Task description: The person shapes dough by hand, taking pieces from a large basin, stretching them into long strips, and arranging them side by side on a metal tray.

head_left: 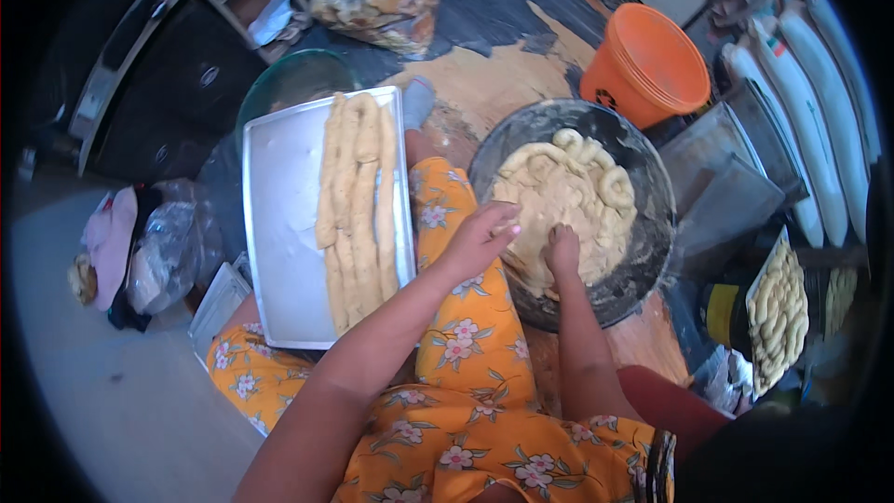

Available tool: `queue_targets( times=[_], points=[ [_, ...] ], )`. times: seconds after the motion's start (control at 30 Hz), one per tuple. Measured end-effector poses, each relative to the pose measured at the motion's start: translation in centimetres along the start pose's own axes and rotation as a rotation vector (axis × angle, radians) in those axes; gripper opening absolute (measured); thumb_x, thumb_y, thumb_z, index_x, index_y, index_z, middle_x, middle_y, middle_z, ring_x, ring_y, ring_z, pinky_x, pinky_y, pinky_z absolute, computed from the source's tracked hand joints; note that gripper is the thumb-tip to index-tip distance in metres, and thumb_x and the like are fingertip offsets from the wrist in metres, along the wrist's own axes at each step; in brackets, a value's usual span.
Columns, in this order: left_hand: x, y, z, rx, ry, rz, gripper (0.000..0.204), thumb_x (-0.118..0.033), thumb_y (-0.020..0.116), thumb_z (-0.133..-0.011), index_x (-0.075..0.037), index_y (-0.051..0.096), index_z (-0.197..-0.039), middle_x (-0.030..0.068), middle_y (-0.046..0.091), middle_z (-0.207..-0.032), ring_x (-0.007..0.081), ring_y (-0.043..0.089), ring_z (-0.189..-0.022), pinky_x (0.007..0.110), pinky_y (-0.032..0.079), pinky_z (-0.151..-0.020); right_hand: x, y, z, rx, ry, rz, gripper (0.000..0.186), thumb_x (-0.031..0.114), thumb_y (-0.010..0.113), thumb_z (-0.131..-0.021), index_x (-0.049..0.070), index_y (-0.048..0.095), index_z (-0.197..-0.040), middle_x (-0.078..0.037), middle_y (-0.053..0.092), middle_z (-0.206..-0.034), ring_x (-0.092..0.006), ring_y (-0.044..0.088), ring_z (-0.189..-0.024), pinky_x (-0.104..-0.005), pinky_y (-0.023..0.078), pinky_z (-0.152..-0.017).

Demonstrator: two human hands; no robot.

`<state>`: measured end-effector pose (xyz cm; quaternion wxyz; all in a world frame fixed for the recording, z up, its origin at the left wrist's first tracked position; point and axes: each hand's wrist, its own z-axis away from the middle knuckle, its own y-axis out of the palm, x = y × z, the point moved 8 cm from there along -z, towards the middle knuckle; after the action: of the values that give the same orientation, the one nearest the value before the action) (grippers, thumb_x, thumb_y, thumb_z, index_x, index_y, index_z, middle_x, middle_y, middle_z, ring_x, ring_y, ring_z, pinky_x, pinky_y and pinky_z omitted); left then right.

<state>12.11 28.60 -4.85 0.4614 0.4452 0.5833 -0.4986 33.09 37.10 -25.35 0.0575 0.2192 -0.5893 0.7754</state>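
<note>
Dough (575,199) sits in the black tub (657,224), a soft heap with no long way I can pick out, though fat coils (616,188) curl along the tub's top right edge. From far off, I see the right hand (562,250) curled down on the near part of the heap; I can't tell if it grips any. The left hand (482,233) is apart from it, loose, with bent fingers, over the tub's left edge. So the right hand is nearer, and most dough lies past it, toward the tub's far edge. Left of both hands, long ropes (358,210) lie along the tray's (287,214) right edge.
</note>
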Motion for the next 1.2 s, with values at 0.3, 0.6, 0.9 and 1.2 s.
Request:
queue_targets(
  times=[0.3,0.6,0.9,1.2],
  points=[
    [0.5,1.1,0.5,0.105,0.121,-0.064,0.045,-0.006,0.060,-0.077,-0.003,0.055,-0.121,0.0169,0.058,-0.116,0.0313,0.058,-0.104,0.037,0.047,-0.088,10.5,-10.9,9.9,0.183,-0.154,-0.745,0.013,0.000,0.053,-0.067,0.002,0.052,-0.079,-0.004,0.053,-0.080,-0.0167,0.052,-0.075,-0.0309,0.045,-0.073],
    [0.3,5.9,0.2,0.502,-0.233,-0.282,0.037,-0.026,0.061,-0.080,0.002,0.057,-0.104,0.0219,0.064,-0.091,0.0388,0.062,-0.091,0.046,0.048,-0.078,13.1,-20.5,7.1,0.136,-0.356,-1.040,0.043,0.008,0.066,-0.073,0.000,0.049,-0.112,-0.012,0.053,-0.112,-0.0213,0.054,-0.101,-0.0323,0.048,-0.085],
    [4.1,3.5,-1.1,0.046,-0.239,-0.239,0.037,-0.027,0.060,-0.085,0.003,0.053,-0.105,0.0258,0.060,-0.100,0.0411,0.058,-0.097,0.046,0.045,-0.081,3.1,8.0,3.0,0.365,-0.217,0.060,0.051,0.023,0.063,-0.083,-0.002,0.050,-0.125,-0.014,0.060,-0.121,-0.0242,0.058,-0.107,-0.0394,0.045,-0.090],
    [4.3,2.3,-1.4,-0.047,-0.270,0.177,0.032,-0.023,0.056,-0.093,0.000,0.048,-0.114,0.0140,0.060,-0.092,0.0260,0.060,-0.087,0.035,0.047,-0.077,4.3,4.0,3.6,0.331,0.163,-0.236,0.031,0.013,0.049,-0.093,0.001,0.054,-0.121,-0.019,0.062,-0.113,-0.0293,0.063,-0.099,-0.0401,0.051,-0.077]
  ],
)
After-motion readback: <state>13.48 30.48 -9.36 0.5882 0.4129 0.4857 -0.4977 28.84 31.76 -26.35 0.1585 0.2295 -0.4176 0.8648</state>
